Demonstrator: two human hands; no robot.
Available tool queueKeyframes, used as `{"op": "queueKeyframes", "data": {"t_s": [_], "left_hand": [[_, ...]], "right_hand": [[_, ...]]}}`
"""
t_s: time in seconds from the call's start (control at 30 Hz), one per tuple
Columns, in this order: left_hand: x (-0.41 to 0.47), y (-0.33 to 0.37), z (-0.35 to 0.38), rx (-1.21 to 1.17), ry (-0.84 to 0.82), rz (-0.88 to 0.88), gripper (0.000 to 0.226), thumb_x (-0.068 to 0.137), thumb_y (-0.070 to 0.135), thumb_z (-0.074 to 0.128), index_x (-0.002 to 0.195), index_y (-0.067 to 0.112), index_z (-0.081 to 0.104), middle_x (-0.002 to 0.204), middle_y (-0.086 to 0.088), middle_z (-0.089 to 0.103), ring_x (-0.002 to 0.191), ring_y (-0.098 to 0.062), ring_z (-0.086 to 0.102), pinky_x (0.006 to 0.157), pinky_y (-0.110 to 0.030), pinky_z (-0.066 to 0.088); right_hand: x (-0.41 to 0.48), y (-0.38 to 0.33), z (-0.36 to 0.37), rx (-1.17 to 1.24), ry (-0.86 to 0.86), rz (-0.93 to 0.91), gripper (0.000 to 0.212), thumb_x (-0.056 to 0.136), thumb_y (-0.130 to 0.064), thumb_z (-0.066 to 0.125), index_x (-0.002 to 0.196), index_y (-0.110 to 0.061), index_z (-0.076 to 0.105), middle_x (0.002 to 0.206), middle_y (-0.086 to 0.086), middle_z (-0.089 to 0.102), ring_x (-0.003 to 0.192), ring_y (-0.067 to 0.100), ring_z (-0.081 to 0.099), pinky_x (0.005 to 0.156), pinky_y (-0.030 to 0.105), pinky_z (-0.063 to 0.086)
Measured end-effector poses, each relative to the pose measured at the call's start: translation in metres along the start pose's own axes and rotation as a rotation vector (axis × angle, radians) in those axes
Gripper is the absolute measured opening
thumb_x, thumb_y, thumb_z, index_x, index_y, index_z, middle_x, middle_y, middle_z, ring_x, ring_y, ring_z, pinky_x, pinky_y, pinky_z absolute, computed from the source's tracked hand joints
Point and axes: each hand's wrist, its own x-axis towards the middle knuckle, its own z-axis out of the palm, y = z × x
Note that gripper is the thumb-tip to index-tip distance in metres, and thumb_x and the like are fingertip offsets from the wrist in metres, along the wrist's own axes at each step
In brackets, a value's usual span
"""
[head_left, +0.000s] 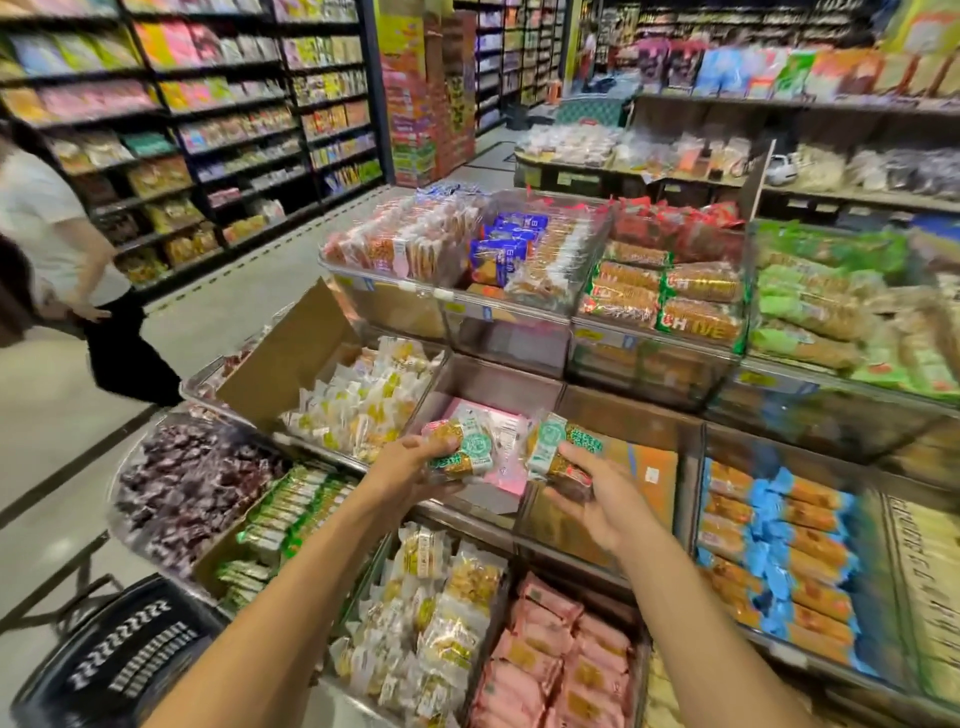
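Clutching the left packet (462, 448), the left hand (410, 465) hangs nearest the bin (491, 379) just beyond. Close beside it, the right hand (597, 499) grips the right packet (556, 454).

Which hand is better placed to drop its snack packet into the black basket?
Left, probably. The left hand grips its snack packet nearer the black basket, at lower left; the right hand would have to cross over.

Glossy plastic snack packets (462, 449); matt cardboard flap (288, 358)
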Motion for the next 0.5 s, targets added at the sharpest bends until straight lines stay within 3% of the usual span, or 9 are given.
{"op": "queueKeyframes", "data": {"t_s": [0.2,0.43,0.5], "left_hand": [[0.046,0.023,-0.022,0.061,-0.061,-0.024,0.020,0.094,0.008,0.073,0.106,-0.001,0.060,0.100,-0.023,0.077,0.077,-0.029,0.078,0.061,-0.035,0.063],[0.097,0.042,-0.054,0.104,-0.130,-0.010,0.029,0.095,0.010,0.073,0.116,-0.004,0.059,0.112,-0.027,0.074,0.085,-0.032,0.077,0.073,-0.042,0.066],[0.108,0.041,-0.060,0.099,-0.103,0.012,0.025,0.096,0.011,0.071,0.114,-0.005,0.062,0.106,-0.022,0.077,0.081,-0.028,0.078,0.065,-0.039,0.065]], "right_hand": [[0.031,0.003,0.032,0.064,0.044,-0.035,0.022,0.093,-0.010,0.076,0.113,-0.004,0.069,0.103,0.017,0.078,0.076,0.022,0.077,0.056,0.030,0.062],[0.059,0.021,0.066,0.141,0.136,-0.082,0.042,0.090,-0.012,0.079,0.126,0.001,0.063,0.104,0.018,0.078,0.083,0.023,0.077,0.062,0.031,0.062],[0.063,0.028,0.068,0.164,0.170,-0.092,0.043,0.091,-0.012,0.078,0.129,0.003,0.063,0.108,0.019,0.078,0.085,0.023,0.077,0.063,0.030,0.062]]}}
